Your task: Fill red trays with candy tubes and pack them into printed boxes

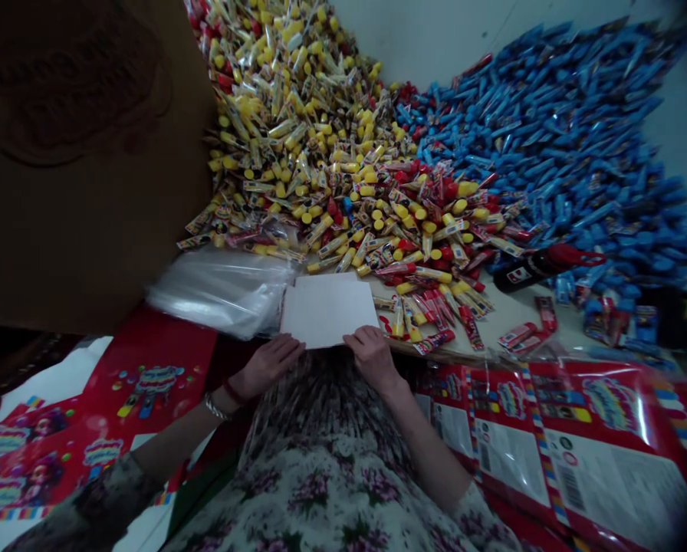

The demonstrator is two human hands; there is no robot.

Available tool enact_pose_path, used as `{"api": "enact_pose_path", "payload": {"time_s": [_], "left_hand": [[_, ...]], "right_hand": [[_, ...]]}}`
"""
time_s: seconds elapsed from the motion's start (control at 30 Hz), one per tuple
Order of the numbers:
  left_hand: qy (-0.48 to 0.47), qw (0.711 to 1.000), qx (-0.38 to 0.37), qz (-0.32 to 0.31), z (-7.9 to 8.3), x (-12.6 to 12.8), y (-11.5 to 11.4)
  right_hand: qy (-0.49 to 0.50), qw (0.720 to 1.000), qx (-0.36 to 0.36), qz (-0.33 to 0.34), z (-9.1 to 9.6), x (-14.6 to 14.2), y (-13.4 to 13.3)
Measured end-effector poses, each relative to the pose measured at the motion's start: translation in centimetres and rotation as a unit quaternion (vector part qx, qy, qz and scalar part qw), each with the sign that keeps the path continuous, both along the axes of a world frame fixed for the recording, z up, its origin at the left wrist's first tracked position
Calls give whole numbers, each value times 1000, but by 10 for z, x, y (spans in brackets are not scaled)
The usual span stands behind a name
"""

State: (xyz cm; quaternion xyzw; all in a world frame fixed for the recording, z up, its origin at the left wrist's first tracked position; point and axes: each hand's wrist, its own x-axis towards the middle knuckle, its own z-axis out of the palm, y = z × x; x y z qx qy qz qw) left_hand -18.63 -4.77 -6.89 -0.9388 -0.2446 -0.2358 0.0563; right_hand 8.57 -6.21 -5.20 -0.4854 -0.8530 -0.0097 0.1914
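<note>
A blank white card [330,310] lies at the table's near edge in front of my body, with another white piece showing just behind its far edge. My left hand [273,362] grips the card's near left corner, fingers stretched along the edge and thumb hidden. At the near right side, my right hand [373,357] has its fingers bent over the edge of the same card. Clear plastic bags [225,290] lie in a stack just left of the card.
Yellow and red wrapped tubes [320,153] heap up behind the card, blue ones [550,153] at right. A black bottle [542,267] lies among them. A large cardboard box [90,169] blocks the left. Red printed packages [527,429] stand below right, red printed cartons [142,383] below left.
</note>
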Motion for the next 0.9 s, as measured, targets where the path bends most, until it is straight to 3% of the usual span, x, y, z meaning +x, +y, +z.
{"api": "enact_pose_path", "payload": {"time_s": [0.13,0.33,0.4,0.47,0.63,0.7,0.8,0.9], "left_hand": [[-2,999,19,30,16,6,2],[-61,995,17,72,62,4,9],[-64,995,1,72,68,1,9],[-51,997,-9,59,61,-1,5],[-7,999,-31,16,6,2,-3],[16,997,-74,35,-4,6,-1],[55,982,-167,75,4,14,8],[108,941,-295,123,22,24,23]], "right_hand": [[43,999,24,-2,7,-1,0],[94,991,99,-13,39,-6,1],[107,990,95,-17,43,-8,-2],[107,992,63,-18,37,-10,-8],[50,995,-76,-32,3,-9,-23],[33,992,-119,-36,-1,-9,-21],[24,978,-201,-44,5,-9,-6],[41,949,-309,-48,14,-5,17]]}}
